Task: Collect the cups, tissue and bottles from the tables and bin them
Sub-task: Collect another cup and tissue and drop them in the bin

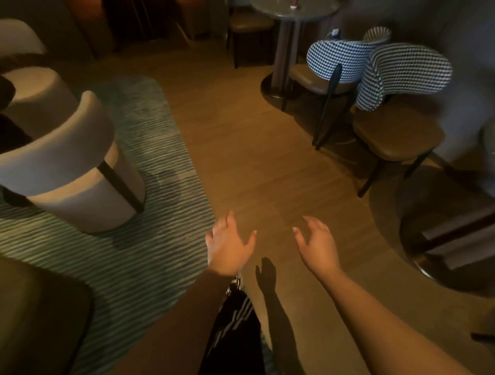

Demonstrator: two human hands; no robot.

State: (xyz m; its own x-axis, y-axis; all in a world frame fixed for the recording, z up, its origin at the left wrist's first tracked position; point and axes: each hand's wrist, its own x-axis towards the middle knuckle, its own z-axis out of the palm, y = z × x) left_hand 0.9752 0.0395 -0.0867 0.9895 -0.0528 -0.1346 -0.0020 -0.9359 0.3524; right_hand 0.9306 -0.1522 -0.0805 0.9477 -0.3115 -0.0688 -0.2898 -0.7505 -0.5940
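Both the left hand (231, 242) and the right hand (316, 245) hang spread and empty over the wooden floor (241, 150). No cup, tissue or bottle shows clearly (only a blurred reddish object (294, 3) at the far edge of the round grey pedestal table (308, 12)). The houndstooth-backed chairs (375, 69) crowding its near edge could likely snag the approach.

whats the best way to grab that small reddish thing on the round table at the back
Probably round its side wall, low down, coming from the near edge of the round table. The reddish item stands upright near the middle of the tabletop, but the frame cuts off its top, so I cannot tell cup from bottle. Both the left hand and right hand are empty and far from it.
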